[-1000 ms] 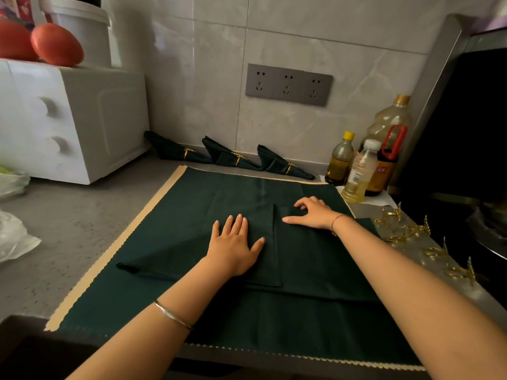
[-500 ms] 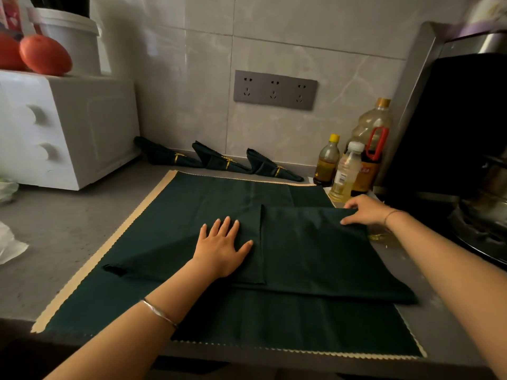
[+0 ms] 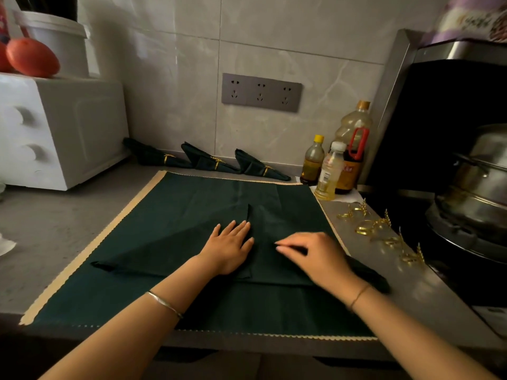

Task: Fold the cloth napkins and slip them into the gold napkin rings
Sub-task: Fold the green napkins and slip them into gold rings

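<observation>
My right hand (image 3: 315, 253) has swung in from two o'clock, pinching the napkin (image 3: 164, 250) corner to centre. My left hand (image 3: 230, 246) stays flat, fingers spread. The flaps now meet, so this fold is nearly done. The rings (image 3: 365, 229) wait at three o'clock.

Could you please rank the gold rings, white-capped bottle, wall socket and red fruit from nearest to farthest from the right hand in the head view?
1. Gold rings, just right of the right hand.
2. White-capped bottle, behind the rings.
3. Wall socket, on the back wall.
4. Red fruit, far left.
</observation>
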`<action>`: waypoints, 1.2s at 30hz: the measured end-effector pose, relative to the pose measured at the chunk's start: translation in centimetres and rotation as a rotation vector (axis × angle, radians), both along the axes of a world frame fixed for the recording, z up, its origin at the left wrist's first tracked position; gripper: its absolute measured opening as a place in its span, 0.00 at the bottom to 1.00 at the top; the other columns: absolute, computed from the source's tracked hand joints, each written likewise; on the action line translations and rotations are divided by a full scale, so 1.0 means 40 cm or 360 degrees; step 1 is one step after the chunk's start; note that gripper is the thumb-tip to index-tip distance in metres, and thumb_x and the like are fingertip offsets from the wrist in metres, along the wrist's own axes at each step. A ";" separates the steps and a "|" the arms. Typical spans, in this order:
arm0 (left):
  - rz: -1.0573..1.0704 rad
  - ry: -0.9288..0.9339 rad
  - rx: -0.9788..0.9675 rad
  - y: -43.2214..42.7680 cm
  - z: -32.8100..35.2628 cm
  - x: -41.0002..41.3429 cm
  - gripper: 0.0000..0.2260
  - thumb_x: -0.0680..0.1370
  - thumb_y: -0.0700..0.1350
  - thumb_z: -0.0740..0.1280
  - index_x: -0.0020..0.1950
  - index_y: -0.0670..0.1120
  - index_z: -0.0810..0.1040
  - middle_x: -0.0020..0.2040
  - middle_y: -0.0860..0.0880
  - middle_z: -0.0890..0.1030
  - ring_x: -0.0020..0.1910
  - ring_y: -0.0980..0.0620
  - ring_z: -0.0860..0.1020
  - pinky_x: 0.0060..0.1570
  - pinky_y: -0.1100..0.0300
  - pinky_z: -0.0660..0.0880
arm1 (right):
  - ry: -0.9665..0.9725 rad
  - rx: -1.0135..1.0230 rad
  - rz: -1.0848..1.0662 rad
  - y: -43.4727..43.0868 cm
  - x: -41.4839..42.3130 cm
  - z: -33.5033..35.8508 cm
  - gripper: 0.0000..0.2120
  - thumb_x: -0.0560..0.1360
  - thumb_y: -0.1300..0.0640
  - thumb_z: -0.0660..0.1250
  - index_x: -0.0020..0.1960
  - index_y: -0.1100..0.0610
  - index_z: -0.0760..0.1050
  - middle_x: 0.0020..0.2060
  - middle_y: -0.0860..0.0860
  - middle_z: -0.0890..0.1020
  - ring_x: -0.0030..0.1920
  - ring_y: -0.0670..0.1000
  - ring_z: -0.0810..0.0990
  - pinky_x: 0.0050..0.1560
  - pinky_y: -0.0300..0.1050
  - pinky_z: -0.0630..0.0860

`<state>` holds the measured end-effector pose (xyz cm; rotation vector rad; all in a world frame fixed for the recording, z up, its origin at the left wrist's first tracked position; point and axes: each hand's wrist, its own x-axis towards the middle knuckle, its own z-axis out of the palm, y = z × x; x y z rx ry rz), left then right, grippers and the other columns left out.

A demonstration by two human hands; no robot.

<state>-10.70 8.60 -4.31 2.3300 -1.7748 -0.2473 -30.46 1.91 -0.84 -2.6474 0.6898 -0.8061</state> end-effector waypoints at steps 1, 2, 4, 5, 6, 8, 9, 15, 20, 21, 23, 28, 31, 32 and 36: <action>-0.0003 0.0003 -0.0001 0.000 -0.001 -0.002 0.25 0.83 0.55 0.44 0.79 0.50 0.44 0.79 0.54 0.48 0.77 0.54 0.44 0.75 0.51 0.40 | -0.0003 -0.0030 0.0042 0.021 0.005 -0.017 0.08 0.73 0.50 0.70 0.50 0.50 0.84 0.46 0.43 0.85 0.48 0.40 0.81 0.52 0.35 0.75; -0.0006 0.0007 -0.0005 0.001 -0.002 -0.003 0.25 0.83 0.55 0.44 0.79 0.50 0.43 0.79 0.54 0.48 0.77 0.54 0.44 0.75 0.51 0.40 | -0.0010 -0.0047 0.0076 0.034 0.008 -0.031 0.08 0.73 0.50 0.69 0.50 0.50 0.84 0.46 0.43 0.85 0.48 0.40 0.81 0.52 0.36 0.76; -0.0019 0.0017 -0.0016 0.005 -0.003 -0.008 0.25 0.84 0.54 0.43 0.78 0.50 0.42 0.79 0.54 0.49 0.77 0.54 0.44 0.75 0.51 0.40 | -0.0002 -0.0085 0.0125 0.051 0.008 -0.051 0.09 0.73 0.49 0.68 0.50 0.49 0.84 0.47 0.43 0.85 0.49 0.41 0.81 0.51 0.35 0.75; -0.0029 0.0022 -0.0021 0.007 -0.002 -0.009 0.24 0.83 0.54 0.43 0.78 0.51 0.41 0.79 0.54 0.49 0.77 0.54 0.44 0.75 0.51 0.40 | 0.0013 -0.0098 0.0141 0.055 0.007 -0.060 0.10 0.73 0.48 0.67 0.50 0.49 0.84 0.47 0.43 0.85 0.50 0.41 0.80 0.52 0.34 0.75; -0.0039 0.0023 -0.0022 0.010 -0.001 -0.009 0.24 0.83 0.55 0.43 0.78 0.52 0.41 0.79 0.54 0.49 0.77 0.53 0.44 0.75 0.51 0.40 | 0.0029 -0.0107 0.0148 0.060 0.005 -0.067 0.11 0.73 0.48 0.66 0.50 0.49 0.84 0.47 0.43 0.85 0.50 0.41 0.80 0.53 0.34 0.74; -0.0063 0.0004 -0.0016 0.014 0.000 -0.009 0.24 0.83 0.55 0.44 0.78 0.55 0.42 0.79 0.53 0.48 0.77 0.52 0.44 0.75 0.50 0.40 | 0.0022 -0.0103 0.0155 0.067 0.000 -0.080 0.13 0.73 0.45 0.64 0.51 0.48 0.83 0.48 0.42 0.84 0.52 0.40 0.80 0.55 0.34 0.74; -0.0072 -0.0009 -0.0012 0.014 0.002 -0.010 0.23 0.83 0.56 0.44 0.78 0.57 0.42 0.79 0.53 0.48 0.77 0.52 0.44 0.75 0.50 0.39 | 0.0002 -0.0092 0.0157 0.070 -0.002 -0.084 0.15 0.74 0.43 0.62 0.52 0.47 0.83 0.48 0.41 0.84 0.52 0.39 0.79 0.55 0.33 0.74; -0.0100 -0.0104 0.0030 0.011 0.008 -0.011 0.23 0.83 0.57 0.45 0.78 0.58 0.45 0.79 0.51 0.46 0.77 0.51 0.43 0.74 0.50 0.39 | 0.0002 -0.0104 0.0193 0.086 0.004 -0.090 0.18 0.74 0.43 0.59 0.53 0.48 0.83 0.49 0.40 0.84 0.55 0.38 0.77 0.57 0.27 0.70; -0.0102 -0.0126 0.0043 0.009 0.007 -0.013 0.24 0.83 0.58 0.45 0.78 0.56 0.45 0.79 0.51 0.46 0.77 0.51 0.42 0.74 0.49 0.39 | -0.0034 0.0079 0.0131 0.085 0.011 -0.070 0.19 0.75 0.41 0.58 0.52 0.49 0.83 0.50 0.41 0.84 0.52 0.36 0.79 0.55 0.33 0.74; -0.0104 -0.0131 0.0044 0.009 0.006 -0.013 0.24 0.83 0.58 0.45 0.78 0.56 0.45 0.79 0.51 0.46 0.77 0.51 0.42 0.73 0.49 0.39 | -0.0132 0.0161 0.0090 0.078 0.017 -0.061 0.17 0.77 0.43 0.59 0.54 0.50 0.82 0.51 0.41 0.83 0.53 0.36 0.79 0.55 0.35 0.75; -0.0106 -0.0128 0.0045 0.009 0.007 -0.011 0.25 0.83 0.58 0.45 0.78 0.55 0.45 0.79 0.51 0.45 0.77 0.51 0.42 0.74 0.50 0.39 | -0.0242 0.0231 -0.0057 0.053 0.047 -0.039 0.15 0.80 0.49 0.58 0.59 0.51 0.80 0.56 0.44 0.81 0.57 0.38 0.77 0.60 0.36 0.73; -0.0090 -0.0124 0.0061 0.012 0.012 -0.009 0.26 0.82 0.59 0.45 0.78 0.54 0.44 0.79 0.52 0.45 0.77 0.51 0.42 0.74 0.50 0.38 | 0.0266 0.0232 -0.0269 -0.048 0.173 -0.034 0.20 0.83 0.56 0.49 0.73 0.56 0.65 0.72 0.49 0.66 0.73 0.47 0.60 0.73 0.42 0.55; -0.0085 -0.0128 0.0066 0.013 0.008 -0.011 0.26 0.82 0.59 0.45 0.78 0.53 0.44 0.79 0.52 0.45 0.77 0.51 0.42 0.74 0.50 0.39 | 0.0585 0.0183 -0.0278 -0.082 0.210 -0.062 0.21 0.83 0.56 0.46 0.76 0.56 0.58 0.75 0.49 0.59 0.76 0.47 0.53 0.74 0.45 0.47; -0.0082 -0.0127 0.0066 0.013 0.008 -0.010 0.26 0.82 0.59 0.45 0.78 0.53 0.44 0.79 0.52 0.45 0.77 0.51 0.42 0.74 0.50 0.39 | 0.0637 0.0178 -0.0254 -0.086 0.211 -0.068 0.21 0.83 0.55 0.46 0.76 0.55 0.56 0.76 0.48 0.57 0.76 0.47 0.52 0.74 0.45 0.46; -0.0087 -0.0150 0.0062 0.007 0.012 -0.008 0.26 0.82 0.59 0.45 0.79 0.53 0.44 0.79 0.52 0.45 0.77 0.51 0.42 0.74 0.50 0.39 | 0.0758 0.0147 -0.0117 -0.098 0.158 -0.073 0.23 0.83 0.50 0.45 0.77 0.51 0.50 0.77 0.44 0.51 0.76 0.43 0.47 0.74 0.42 0.43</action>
